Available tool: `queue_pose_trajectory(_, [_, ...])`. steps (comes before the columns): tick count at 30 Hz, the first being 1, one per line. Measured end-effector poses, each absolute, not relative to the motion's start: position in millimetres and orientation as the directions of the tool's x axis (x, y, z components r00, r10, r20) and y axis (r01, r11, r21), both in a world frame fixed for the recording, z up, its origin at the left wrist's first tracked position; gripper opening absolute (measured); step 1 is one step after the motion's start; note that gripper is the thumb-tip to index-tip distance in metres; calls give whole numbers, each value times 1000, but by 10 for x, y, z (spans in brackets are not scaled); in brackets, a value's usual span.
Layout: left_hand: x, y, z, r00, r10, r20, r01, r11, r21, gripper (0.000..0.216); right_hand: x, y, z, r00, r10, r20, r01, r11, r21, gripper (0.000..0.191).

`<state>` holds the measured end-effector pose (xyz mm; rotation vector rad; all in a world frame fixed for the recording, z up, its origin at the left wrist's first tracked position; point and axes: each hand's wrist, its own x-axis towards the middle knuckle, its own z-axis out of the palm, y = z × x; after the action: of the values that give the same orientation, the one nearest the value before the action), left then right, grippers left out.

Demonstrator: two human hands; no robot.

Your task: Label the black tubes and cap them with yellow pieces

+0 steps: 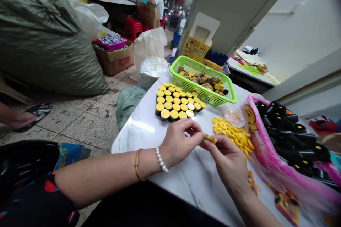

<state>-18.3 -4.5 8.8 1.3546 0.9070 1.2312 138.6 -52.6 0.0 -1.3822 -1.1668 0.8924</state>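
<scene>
Over the front of the white marbled table (149,138), both hands meet on a small yellow piece (211,139), mostly covered by fingers, so its kind is unclear. My left hand (179,140), with a pearl bracelet and a gold bangle at the wrist, pinches its left end. My right hand (230,158) grips the other end between thumb and fingers. Just beyond the left hand stand rows of black cylinders with yellow lids (176,101). Beside the right hand lies a pile of yellow ring-shaped plastic parts (234,134).
A green basket (231,94) of small yellow-brown pieces stands at the table's back. Right is a pink plastic-lined container (262,142) of black cylinders; small printed boxes (287,205) lie nearby. Large sacks (48,39) fill the left floor. Another person (159,1) sits far back.
</scene>
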Motion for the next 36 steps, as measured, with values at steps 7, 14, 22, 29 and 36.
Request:
queue_pose_trajectory(7, [-174,-56,96,230,956,181,-127,-155,980,12,1510,-503,-48,365,929,66,108,28,-994,18])
queue_pose_trajectory(14, [-184,-93,104,212,934,288,-88,-276,957,7,1445,-492,-118,351,928,127,92,101,-991,15])
queue_pose_trajectory(22, [-177,-73,89,143,952,269,-40,-266,963,14,1409,-480,-95,388,917,97,93,66,-993,20])
queue_pose_trajectory(29, [-185,-87,105,206,927,313,53,-330,942,7,1370,-502,-65,379,918,112,162,54,-985,19])
queue_pose_trajectory(36, [-184,-93,89,199,902,384,80,-405,911,4,1326,-515,-44,376,914,150,188,83,-979,19])
